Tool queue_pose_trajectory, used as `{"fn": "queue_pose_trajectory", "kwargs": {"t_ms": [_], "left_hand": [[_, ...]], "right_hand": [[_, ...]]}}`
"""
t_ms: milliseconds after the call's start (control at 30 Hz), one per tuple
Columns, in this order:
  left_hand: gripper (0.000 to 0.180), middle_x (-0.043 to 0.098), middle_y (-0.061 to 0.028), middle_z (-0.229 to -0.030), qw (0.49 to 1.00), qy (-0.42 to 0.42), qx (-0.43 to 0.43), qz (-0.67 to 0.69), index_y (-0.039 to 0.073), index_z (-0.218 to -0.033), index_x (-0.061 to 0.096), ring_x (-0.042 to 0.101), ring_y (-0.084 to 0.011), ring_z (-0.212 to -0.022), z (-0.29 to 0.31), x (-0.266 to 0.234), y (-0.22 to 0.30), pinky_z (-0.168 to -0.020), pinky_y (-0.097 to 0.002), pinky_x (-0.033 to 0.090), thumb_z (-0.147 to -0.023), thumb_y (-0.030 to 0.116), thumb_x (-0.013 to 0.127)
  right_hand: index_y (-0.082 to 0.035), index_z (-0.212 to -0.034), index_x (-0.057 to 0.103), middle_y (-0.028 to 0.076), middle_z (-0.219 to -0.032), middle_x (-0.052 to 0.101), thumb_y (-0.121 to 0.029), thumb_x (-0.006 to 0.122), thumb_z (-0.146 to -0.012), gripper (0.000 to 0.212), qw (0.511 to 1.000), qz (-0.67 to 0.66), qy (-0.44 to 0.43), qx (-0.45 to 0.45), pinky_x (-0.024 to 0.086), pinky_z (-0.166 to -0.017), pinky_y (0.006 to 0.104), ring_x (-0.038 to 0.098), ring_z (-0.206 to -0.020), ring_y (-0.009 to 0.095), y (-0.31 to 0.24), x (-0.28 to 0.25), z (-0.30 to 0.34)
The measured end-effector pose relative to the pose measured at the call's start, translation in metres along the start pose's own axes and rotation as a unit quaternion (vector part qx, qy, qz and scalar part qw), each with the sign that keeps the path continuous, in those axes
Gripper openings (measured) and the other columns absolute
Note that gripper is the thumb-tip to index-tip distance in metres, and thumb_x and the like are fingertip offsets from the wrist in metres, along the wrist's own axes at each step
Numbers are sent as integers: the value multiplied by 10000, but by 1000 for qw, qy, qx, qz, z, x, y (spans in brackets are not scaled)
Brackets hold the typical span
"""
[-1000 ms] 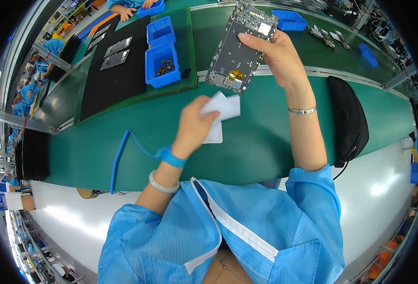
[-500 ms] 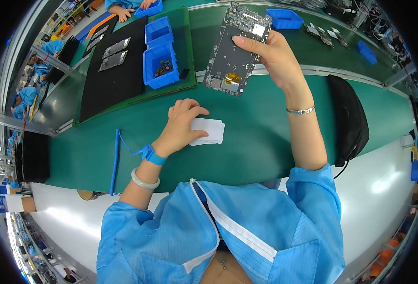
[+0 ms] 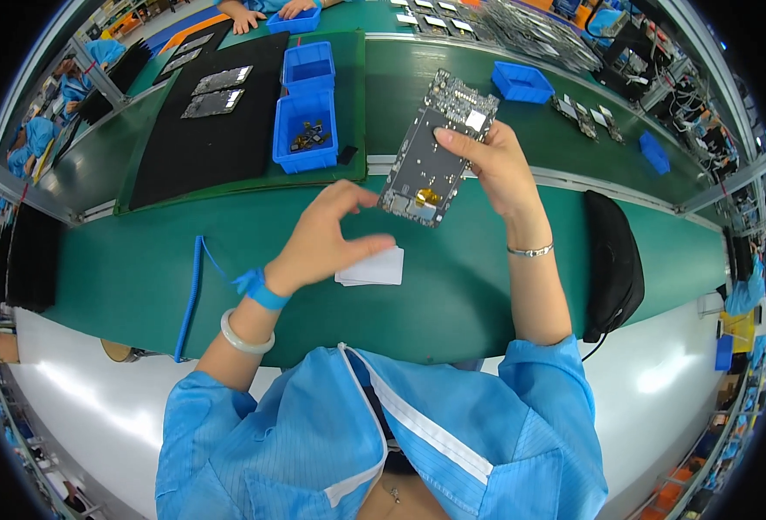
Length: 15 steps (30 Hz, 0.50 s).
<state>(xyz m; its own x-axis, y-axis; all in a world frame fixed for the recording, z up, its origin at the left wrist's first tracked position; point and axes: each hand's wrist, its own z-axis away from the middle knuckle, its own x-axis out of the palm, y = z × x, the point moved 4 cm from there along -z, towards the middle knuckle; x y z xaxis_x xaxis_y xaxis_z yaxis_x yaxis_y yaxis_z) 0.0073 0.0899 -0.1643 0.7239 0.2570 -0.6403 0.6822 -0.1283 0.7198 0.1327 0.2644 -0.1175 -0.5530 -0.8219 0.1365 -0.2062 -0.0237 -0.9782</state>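
Note:
My right hand (image 3: 492, 165) grips a dark circuit board (image 3: 425, 160) by its right edge, thumb across its face, tilted above the green bench mat. Silver and gold components crowd the board's far end, and a yellow patch sits near its lower end. My left hand (image 3: 331, 234) has thumb and fingers spread apart, its fingertips close to the board's lower left corner; whether they touch it I cannot tell. Beneath the left thumb lies a small stack of white cards (image 3: 373, 269) on the mat. A blue wrist strap (image 3: 262, 288) circles my left wrist.
Ahead, a black mat (image 3: 214, 143) carries two boards (image 3: 216, 102), beside a blue bin (image 3: 307, 139) of small dark parts. Another blue bin (image 3: 522, 82) and several boards stand far right. A black pouch (image 3: 613, 264) lies right; a coiled blue cord (image 3: 190, 295) left. A co-worker's hands (image 3: 270, 13) show beyond.
My right hand has brought the board lower and nearer. My left hand has lifted off the white cards and opened toward the board. The whole view has shifted slightly.

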Motion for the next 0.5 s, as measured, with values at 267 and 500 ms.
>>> {"fn": "queue_pose_trajectory", "kwargs": {"t_ms": [267, 500], "left_hand": [[614, 598, -185, -1111, 739, -37, -81, 668, 54, -1362, 329, 612, -248, -1013, -29, 30, 12, -873, -378, 513, -980, 524, 232], [742, 605, -154, -1109, 722, 54, -68, 687, 54, -1279, 453, 634, -254, -966, -24, 22, -8, -811, -369, 548, -924, 640, 167]], "right_hand": [[-16, -1007, 654, 31, -918, 680, -163, 695, -837, 229, 995, -24, -70, 65, 479, -794, 258, 621, -859, 101, 20, 28, 4], [-16, -1043, 611, 95, -1070, 611, -202, 715, -809, 316, 960, 230, 71, -143, 446, -819, 304, 553, -970, 164, 11, 30, 4]]}}
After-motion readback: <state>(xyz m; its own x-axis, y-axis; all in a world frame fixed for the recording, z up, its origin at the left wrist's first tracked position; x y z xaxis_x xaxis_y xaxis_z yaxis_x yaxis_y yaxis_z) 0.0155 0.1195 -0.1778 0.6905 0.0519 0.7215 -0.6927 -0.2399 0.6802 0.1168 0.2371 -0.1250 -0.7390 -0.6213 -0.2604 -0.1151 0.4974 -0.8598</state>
